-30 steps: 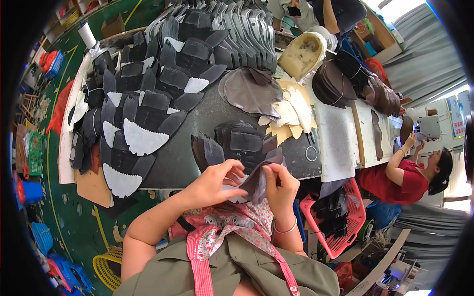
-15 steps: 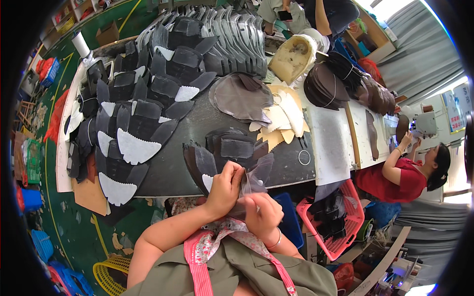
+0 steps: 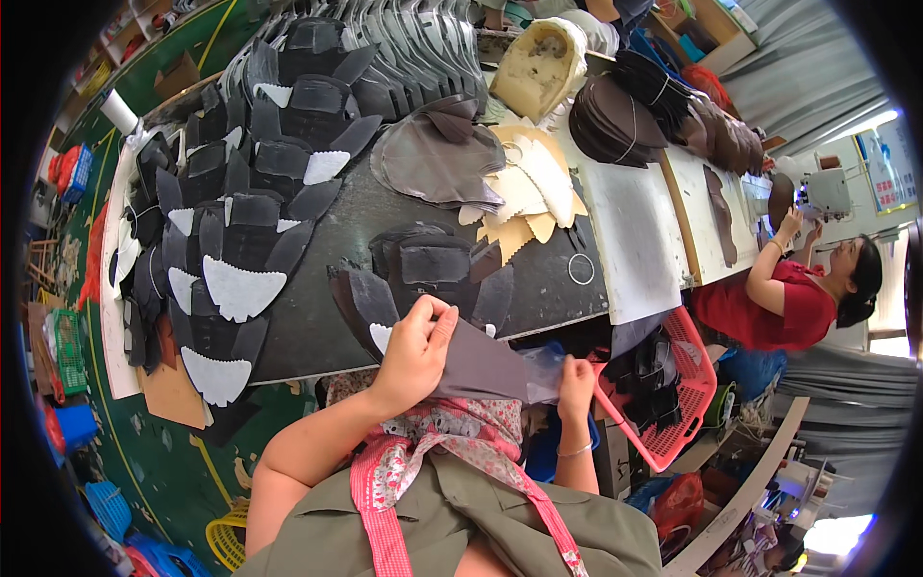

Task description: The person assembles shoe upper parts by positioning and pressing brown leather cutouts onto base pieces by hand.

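Observation:
My left hand (image 3: 415, 351) is closed on the upper left edge of a dark brown-grey flat piece (image 3: 481, 365), which looks like leather or a similar sheet material. Between the fingers of my right hand (image 3: 577, 388) is pinched a clear plastic film (image 3: 543, 373), which stretches to the piece's right end. Just beyond my hands, on the black tabletop (image 3: 308, 332), lies a stack of black cut shoe-upper pieces (image 3: 433, 264) with side flaps. Part of the stack's near edge is hidden behind my left hand.
Overlapping rows of black uppers with white toothed pieces (image 3: 242, 288) cover the table's left. Further back lie dark rounded sheets (image 3: 437, 154), cream toothed pieces (image 3: 524, 188) and scissors (image 3: 577, 240). A pink basket (image 3: 687, 404) stands at right; beyond it a person in red (image 3: 769, 298) works at a sewing machine (image 3: 825, 192).
My right hand has moved right, away from my left, drawing the film out. The dark piece now shows between my hands. The whole view has shifted slightly.

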A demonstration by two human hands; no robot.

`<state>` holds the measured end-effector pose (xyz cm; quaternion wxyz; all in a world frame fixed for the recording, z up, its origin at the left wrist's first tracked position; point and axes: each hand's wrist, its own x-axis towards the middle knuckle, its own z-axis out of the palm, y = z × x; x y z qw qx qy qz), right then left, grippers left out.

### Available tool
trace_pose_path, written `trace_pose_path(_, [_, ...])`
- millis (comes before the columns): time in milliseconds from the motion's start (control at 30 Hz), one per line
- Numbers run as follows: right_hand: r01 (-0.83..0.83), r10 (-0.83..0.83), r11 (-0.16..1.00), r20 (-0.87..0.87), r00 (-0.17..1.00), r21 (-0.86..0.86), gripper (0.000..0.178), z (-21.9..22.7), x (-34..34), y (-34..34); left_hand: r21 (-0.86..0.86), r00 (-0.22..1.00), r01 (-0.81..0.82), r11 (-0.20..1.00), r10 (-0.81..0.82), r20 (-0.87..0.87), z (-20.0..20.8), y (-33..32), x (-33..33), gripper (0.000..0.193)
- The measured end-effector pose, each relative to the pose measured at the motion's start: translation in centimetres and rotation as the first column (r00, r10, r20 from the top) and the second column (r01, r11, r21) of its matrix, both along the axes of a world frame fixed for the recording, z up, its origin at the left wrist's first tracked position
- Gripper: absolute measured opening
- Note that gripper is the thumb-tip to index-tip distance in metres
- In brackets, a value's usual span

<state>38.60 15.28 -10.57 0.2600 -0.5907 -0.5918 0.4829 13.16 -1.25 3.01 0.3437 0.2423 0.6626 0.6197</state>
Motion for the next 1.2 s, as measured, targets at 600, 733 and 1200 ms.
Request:
trace_pose_path(600, [-0.724, -0.066, 0.451, -0.829, 0.556, -0.522, 0.040, 18.0, -11.7, -5.3, 0.186, 0.738, 0.616, 0.766, -0.478, -0.477, 5.7, -0.9, 4.0, 0.040])
trace_pose_path(733, [-0.640, 0.051, 0.656, -0.823, 0.566, -0.400, 0.043, 18.0, -12.2, -5.1, 0.412, 0.852, 0.196, 0.890, 0.054, -0.521, 2.4, -4.4, 2.4, 0.030])
trace_pose_path(1200, [-0.454, -0.210, 0.690, -0.756, 0.620, -0.564, 0.028, 14.0, -13.6, -4.9, 0.311, 0.625, -0.265, 0.913, -0.083, 0.776, -1.4, -4.6, -0.1, 0.022])
